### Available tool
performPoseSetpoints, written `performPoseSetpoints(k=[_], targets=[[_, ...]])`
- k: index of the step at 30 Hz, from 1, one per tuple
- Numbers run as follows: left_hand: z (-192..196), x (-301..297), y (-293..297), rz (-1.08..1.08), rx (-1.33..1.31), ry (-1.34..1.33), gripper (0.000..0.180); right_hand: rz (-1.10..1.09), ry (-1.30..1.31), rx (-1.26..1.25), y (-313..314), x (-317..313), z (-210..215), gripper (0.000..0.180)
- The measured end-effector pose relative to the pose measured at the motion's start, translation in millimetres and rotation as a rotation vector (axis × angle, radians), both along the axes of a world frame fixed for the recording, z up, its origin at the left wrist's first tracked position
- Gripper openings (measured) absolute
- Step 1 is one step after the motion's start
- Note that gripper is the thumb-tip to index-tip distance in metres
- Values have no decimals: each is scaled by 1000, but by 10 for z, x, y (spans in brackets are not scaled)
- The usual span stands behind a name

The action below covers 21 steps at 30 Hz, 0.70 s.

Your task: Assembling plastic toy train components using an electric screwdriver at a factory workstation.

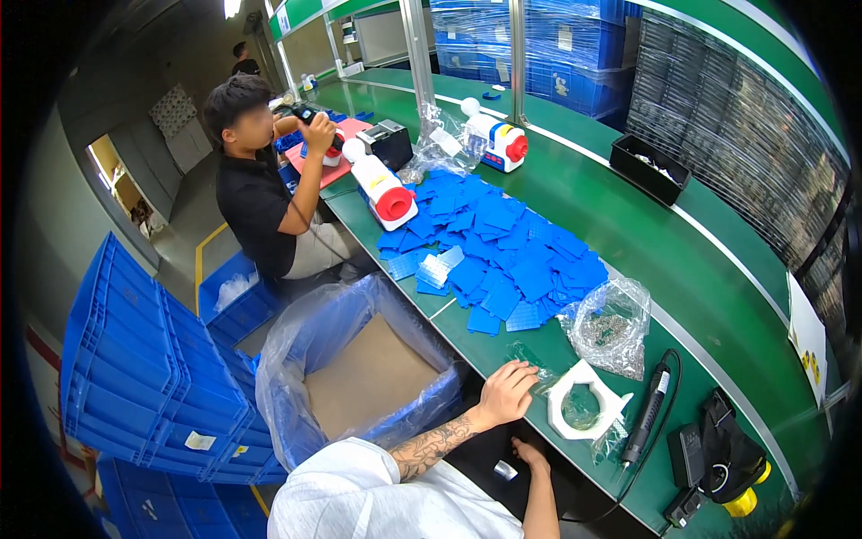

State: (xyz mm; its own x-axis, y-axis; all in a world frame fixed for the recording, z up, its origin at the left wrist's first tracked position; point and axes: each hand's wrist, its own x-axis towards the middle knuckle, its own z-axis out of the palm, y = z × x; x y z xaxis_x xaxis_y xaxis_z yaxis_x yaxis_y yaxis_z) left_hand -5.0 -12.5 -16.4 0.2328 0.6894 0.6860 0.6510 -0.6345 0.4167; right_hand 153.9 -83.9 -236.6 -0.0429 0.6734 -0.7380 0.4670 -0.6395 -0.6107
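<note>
Green workbench (478,349): at its front edge, the person's left hand (507,393), loosely curled, meets clear film (523,351), hold indeterminable; white ring (558,406) lies just right of it. Right hand (530,452), below the edge: grip unreadable from here.

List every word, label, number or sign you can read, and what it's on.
None can be read.
Black corded tool: pale label, too small.
Blue crates at left: white sticker, too blurred.
White sheet at right: yellow marks, too small to make out.
</note>
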Motion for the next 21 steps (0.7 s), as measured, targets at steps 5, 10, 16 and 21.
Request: performPoseSetpoints(k=[5, 10, 16, 21], targets=[[12, -23, -7, 8, -1, 6, 23, 53, -46, 66, 0, 30, -298, 29], [23, 65, -2, -29, -10, -11, 24, 18, -118, 138, -10, 141, -748, 25], [-45, -42, 0, -2, -19, 26, 23, -44, 63, -8, 102, -207, 700, 25], [-20, -29, -13, -6, -20, 20, 24, 113, -13, -54, 131, -237, 1038, 32]])
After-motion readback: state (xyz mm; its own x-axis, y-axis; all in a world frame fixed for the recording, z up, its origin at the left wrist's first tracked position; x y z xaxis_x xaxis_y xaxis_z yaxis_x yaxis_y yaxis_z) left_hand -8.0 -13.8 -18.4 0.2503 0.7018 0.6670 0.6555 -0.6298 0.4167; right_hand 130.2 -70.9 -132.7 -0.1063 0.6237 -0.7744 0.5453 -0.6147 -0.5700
